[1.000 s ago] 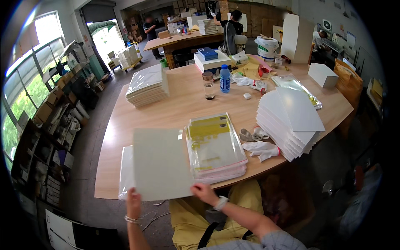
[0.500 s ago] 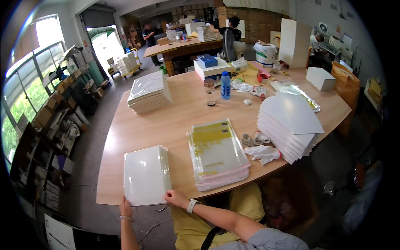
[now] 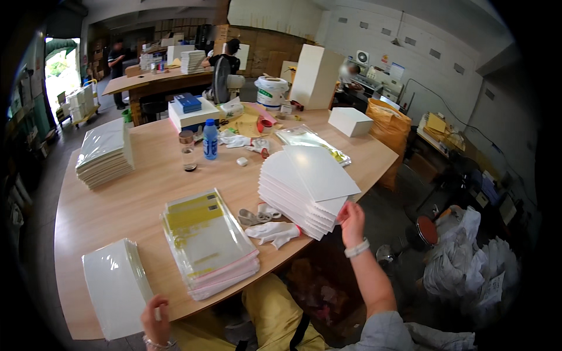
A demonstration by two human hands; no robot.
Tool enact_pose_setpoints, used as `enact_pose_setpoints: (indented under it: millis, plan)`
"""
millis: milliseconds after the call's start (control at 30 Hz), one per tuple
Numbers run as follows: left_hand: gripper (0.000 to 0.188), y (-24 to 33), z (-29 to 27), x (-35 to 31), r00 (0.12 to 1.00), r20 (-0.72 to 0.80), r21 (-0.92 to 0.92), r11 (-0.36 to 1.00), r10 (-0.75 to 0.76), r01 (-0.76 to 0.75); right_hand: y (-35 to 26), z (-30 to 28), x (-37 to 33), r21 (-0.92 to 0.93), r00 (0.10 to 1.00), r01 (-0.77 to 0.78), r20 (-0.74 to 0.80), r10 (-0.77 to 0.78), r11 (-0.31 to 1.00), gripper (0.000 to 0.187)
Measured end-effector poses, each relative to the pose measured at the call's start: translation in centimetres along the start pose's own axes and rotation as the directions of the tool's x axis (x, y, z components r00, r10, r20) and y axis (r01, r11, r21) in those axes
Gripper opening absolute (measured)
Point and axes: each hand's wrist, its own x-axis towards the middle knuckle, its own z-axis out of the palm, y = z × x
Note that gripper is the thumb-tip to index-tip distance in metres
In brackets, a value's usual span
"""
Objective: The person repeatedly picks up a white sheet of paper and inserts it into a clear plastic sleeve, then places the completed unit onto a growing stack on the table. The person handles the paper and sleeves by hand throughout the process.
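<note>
Head view: right fingers (image 3: 350,213) at boards' (image 3: 319,172) edge, grip unclear; left fingers (image 3: 156,302) apart, bare tabletop (image 3: 117,213) past wrapped stack (image 3: 114,286).

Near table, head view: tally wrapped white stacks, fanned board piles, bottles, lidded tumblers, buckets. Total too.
Wrapped white stacks: 2
Fanned white board pile: 1
Blue bottle: 1
Lidded tumbler: 1
White bucket: 1
Total: 6

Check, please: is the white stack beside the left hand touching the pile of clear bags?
Apart: the head view shows bare tabletop between the white stack and the pile of clear bags.
</note>
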Motion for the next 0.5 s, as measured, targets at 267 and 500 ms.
enact_pose_setpoints:
  millis: [267,500]
  plan:
    - [0.026,-3.3,14.4,8.6,0.937,0.208,0.363,0.867,0.281,-0.341,2.7,-9.8,12.2,-0.095,0.909,-0.39,-0.196,0.367,0.916,0.013]
    - [0.028,-2.6,16.3,10.7,0.852,0.523,0.689,0.587,0.003,-0.425,-0.5,-3.6,12.3,-0.322,0.952,-0.304,-0.085,0.293,0.896,0.013]
